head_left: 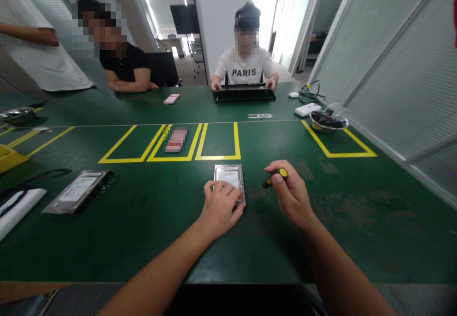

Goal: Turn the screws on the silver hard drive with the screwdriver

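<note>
A silver hard drive (230, 177) lies flat on the green table (143, 221) just in front of me. My left hand (221, 206) rests on its near end, fingers curled down over it. To its right, my right hand (291, 194) is closed round a small screwdriver (269, 181) with a black and yellow handle. The screwdriver's tip points left toward the drive's right edge but stays a little apart from it.
A second hard drive (78, 191) lies at the left, near a white device (17, 209) with a black cable. Yellow taped boxes (167, 159) mark the table's middle. A metal bowl (328, 121) stands at the right. Two people sit across, one behind a black tray (244, 93).
</note>
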`<state>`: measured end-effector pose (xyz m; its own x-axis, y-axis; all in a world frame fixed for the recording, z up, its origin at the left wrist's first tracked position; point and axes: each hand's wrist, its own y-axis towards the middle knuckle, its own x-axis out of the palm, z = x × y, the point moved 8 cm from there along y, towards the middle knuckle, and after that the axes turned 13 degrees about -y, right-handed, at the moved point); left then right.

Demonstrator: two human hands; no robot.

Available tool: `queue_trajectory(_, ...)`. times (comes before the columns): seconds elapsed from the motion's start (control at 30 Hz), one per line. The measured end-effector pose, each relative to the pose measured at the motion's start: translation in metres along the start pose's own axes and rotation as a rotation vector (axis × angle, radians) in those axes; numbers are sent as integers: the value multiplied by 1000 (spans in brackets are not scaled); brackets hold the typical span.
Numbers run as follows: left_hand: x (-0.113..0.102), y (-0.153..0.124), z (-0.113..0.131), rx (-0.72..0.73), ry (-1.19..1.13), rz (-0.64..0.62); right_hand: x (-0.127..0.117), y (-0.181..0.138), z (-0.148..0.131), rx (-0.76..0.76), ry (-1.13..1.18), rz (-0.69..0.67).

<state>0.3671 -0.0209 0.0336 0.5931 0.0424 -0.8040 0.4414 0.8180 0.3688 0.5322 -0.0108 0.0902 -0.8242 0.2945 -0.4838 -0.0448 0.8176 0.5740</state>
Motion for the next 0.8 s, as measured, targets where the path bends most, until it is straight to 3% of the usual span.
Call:
queue_trajectory(0.2, -2, -3, -2, -40, 30, 39, 13, -5, 7, 70, 61, -103)
queue_trajectory(0.8, -3, -6, -2, -27, 72, 83, 22, -6, 7, 71, 32, -175)
